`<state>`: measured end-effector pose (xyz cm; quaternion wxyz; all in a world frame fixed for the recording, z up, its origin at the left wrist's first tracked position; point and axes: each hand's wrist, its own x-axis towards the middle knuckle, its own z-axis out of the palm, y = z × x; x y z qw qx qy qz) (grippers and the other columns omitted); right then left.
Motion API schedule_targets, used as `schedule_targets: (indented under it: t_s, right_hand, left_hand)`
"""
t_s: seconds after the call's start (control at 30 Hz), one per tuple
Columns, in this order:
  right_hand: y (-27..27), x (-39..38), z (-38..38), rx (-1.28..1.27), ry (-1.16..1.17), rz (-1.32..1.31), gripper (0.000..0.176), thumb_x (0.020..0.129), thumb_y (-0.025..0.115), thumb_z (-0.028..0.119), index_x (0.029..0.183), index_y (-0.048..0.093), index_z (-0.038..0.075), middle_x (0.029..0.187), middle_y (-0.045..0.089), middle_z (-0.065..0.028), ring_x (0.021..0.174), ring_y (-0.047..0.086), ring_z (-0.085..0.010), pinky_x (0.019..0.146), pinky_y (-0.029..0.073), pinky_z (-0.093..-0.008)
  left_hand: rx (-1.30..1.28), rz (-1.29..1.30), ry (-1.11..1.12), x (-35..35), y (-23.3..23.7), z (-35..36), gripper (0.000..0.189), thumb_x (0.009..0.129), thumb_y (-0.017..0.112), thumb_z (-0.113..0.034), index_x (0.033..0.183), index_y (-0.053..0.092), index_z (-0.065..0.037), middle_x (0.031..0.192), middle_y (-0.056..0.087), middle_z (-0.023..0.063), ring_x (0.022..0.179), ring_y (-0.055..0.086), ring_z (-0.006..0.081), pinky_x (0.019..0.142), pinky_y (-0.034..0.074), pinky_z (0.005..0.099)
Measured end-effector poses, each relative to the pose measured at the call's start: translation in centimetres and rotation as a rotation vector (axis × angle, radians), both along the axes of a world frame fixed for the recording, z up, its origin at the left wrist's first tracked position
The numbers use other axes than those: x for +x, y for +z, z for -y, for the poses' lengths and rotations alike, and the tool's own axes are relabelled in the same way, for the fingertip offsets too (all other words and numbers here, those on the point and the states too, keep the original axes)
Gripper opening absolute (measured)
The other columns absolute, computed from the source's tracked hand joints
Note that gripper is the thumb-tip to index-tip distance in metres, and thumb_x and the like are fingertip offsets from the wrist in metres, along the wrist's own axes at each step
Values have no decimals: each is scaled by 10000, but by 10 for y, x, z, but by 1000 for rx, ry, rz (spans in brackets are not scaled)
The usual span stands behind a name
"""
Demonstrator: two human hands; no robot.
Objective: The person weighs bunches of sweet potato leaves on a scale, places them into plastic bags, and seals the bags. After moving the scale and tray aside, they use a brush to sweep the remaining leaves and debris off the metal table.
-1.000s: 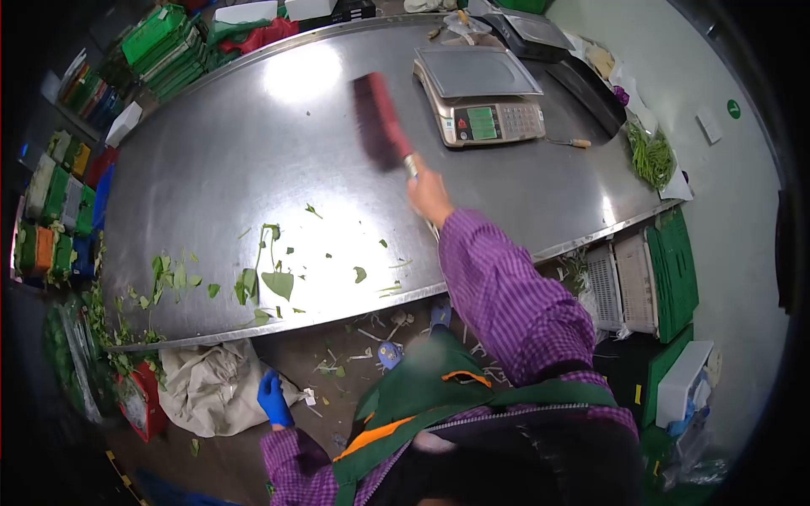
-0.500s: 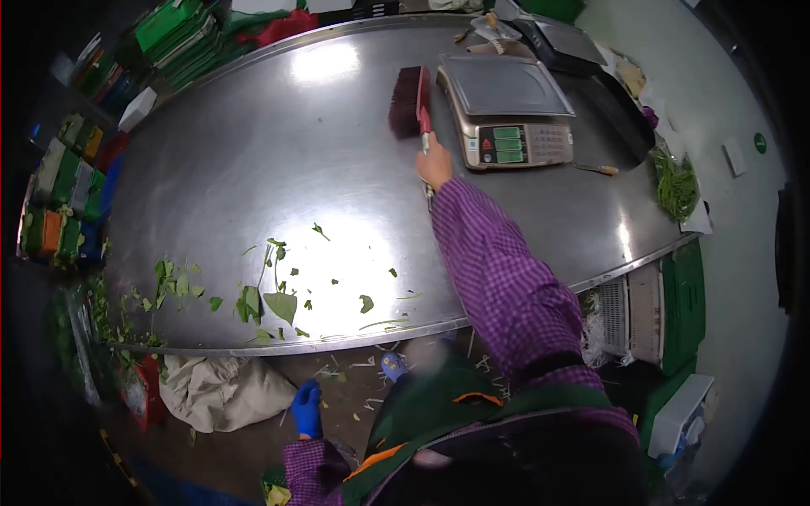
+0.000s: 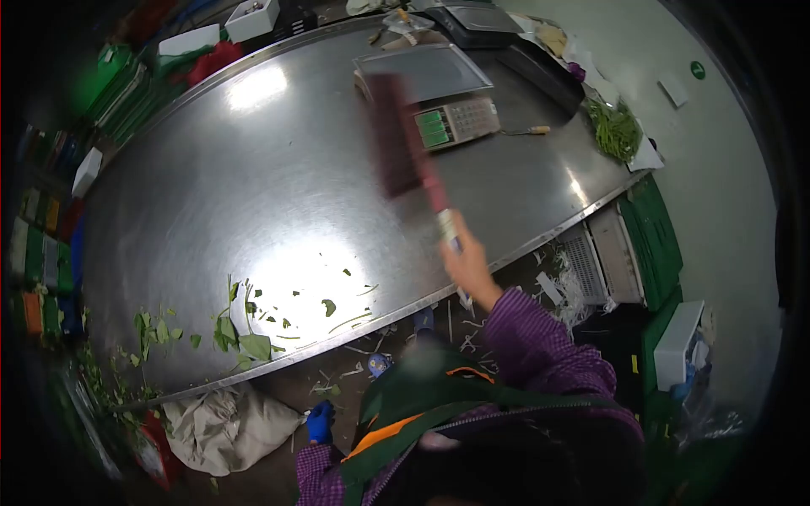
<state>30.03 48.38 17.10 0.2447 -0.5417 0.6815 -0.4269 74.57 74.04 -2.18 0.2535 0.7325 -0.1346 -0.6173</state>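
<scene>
My right hand (image 3: 466,263), bare with a purple checked sleeve, grips the handle of a dark red brush (image 3: 401,143), blurred by motion over the steel table (image 3: 236,177). The brush head hangs beside the weighing scale (image 3: 430,88). Green leaf scraps (image 3: 253,325) lie scattered near the table's front edge at the left. My left hand (image 3: 320,421), in a blue glove, hangs low below the table edge next to a beige sack (image 3: 224,426), holding nothing that I can see.
A pile of green beans (image 3: 616,128) lies at the table's right end, with a wooden-handled tool (image 3: 527,131) near the scale. White and green crates (image 3: 629,253) stand under the right side. Trimmings litter the floor. Coloured crates line the left wall.
My right hand has drawn back toward the table's front edge, and the brush has swung from beside the scale toward me. The view has shifted left and down.
</scene>
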Motion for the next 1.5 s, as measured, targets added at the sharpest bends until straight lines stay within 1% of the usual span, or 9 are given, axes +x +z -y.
schedule_targets:
  t_s: [0.17, 0.3, 0.47, 0.63, 0.77, 0.97, 1.03, 1.2, 1.5]
  right_hand:
    - [18, -76, 50, 178, -451, 375, 588, 836, 560, 114, 1379, 344, 44, 828, 632, -259, 732, 650, -373, 627, 491, -432]
    - [-9, -35, 0, 296, -199, -119, 599, 807, 581, 137, 1368, 379, 79, 871, 625, -274, 806, 626, -424, 715, 497, -433]
    - [30, -11, -86, 321, 522, -2, 619, 810, 597, 126, 1389, 381, 117, 1031, 603, -275, 932, 620, -399, 828, 473, -374]
    - [22, -105, -75, 47, -190, -236, 644, 802, 609, 127, 1390, 344, 125, 930, 609, -284, 889, 612, -433, 737, 493, -427]
    - [56, -197, -43, 398, -564, -50, 609, 815, 548, 140, 1376, 336, 38, 1017, 603, -288, 936, 600, -425, 802, 480, -446]
    - [-33, -165, -105, 51, 43, -318, 642, 789, 589, 124, 1383, 352, 63, 1015, 600, -295, 920, 592, -432, 809, 483, -441]
    - [31, -117, -114, 433, 122, -183, 674, 802, 577, 107, 1413, 292, 71, 967, 611, -269, 854, 597, -436, 753, 490, -450]
    - [3, -79, -144, 423, 280, -305, 717, 818, 551, 75, 1449, 211, 99, 836, 593, -252, 729, 588, -440, 665, 480, -487]
    - [-58, 148, -89, 265, 972, -53, 670, 856, 517, 96, 1452, 210, 105, 743, 578, -239, 612, 567, -404, 572, 457, -457]
  left_hand:
    - [-79, -3, -229, -7, -1, 37, 298, 857, 636, -231, 1094, 628, -52, 904, 658, 46, 735, 613, 129, 605, 470, 249]
    - [-213, 2, -225, -8, 2, 75, 250, 854, 637, -161, 1081, 640, -54, 909, 643, 22, 748, 580, 100, 623, 460, 240]
    - [-283, 4, -235, -14, 6, 89, 255, 859, 638, -176, 1081, 638, -51, 912, 646, 31, 747, 589, 109, 633, 475, 248]
    - [-130, -113, -256, 13, -21, 51, 180, 863, 627, -223, 954, 661, -72, 721, 618, 4, 584, 538, 84, 500, 410, 232]
    - [-183, -66, -350, 31, -63, -10, 201, 856, 625, -227, 980, 652, -71, 757, 622, 20, 625, 575, 116, 512, 428, 253]
    - [-118, 140, -606, 7, -65, -2, 272, 853, 616, -243, 1071, 627, -81, 830, 634, 44, 685, 605, 153, 534, 450, 276]
    - [-200, 153, -704, 9, -88, -4, 245, 868, 592, -270, 1035, 631, -96, 795, 620, 31, 649, 583, 141, 525, 444, 276]
    - [-64, -35, -263, -22, -53, 29, 213, 899, 570, -292, 769, 621, -130, 619, 523, -38, 486, 446, 58, 445, 339, 218]
    - [-56, 73, 17, -60, -8, 12, 334, 880, 592, -207, 1180, 601, -60, 1025, 655, 35, 827, 607, 112, 650, 444, 242]
